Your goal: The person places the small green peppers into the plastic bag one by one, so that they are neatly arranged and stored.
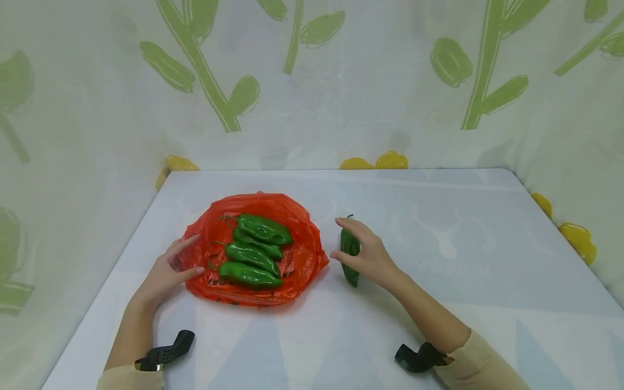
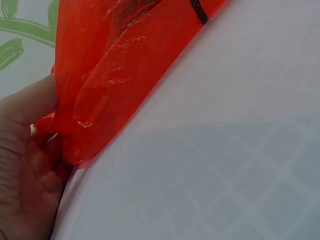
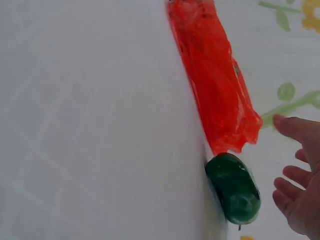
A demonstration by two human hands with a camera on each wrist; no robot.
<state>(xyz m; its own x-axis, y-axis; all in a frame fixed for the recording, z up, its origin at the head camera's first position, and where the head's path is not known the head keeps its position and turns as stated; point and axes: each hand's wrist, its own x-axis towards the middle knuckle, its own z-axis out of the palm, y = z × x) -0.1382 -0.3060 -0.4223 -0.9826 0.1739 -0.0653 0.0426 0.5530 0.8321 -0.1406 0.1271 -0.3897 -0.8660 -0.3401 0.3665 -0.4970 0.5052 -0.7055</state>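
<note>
An orange-red plastic bag (image 1: 307,233) lies spread on the table with its mouth facing up, and several green peppers (image 1: 251,275) rest side by side in it. My left hand (image 1: 168,271) grips the bag's left rim. In the left wrist view, the thumb (image 2: 37,100) lies against the crumpled plastic, and the other fingers are partly hidden behind it. A single green pepper (image 3: 234,190) lies on the table to the right of the bag. Over it hovers my right hand (image 1: 365,252), thumb and fingers spread apart and holding nothing; a gap separates them from the pepper in the right wrist view.
The white table (image 1: 439,336) carries pale blue patterns and a faint deer-head print. Behind it and along its sides hang light walls (image 1: 361,97) printed with green leaves and yellow flowers. A black camera mount (image 1: 168,352) sits on each wrist.
</note>
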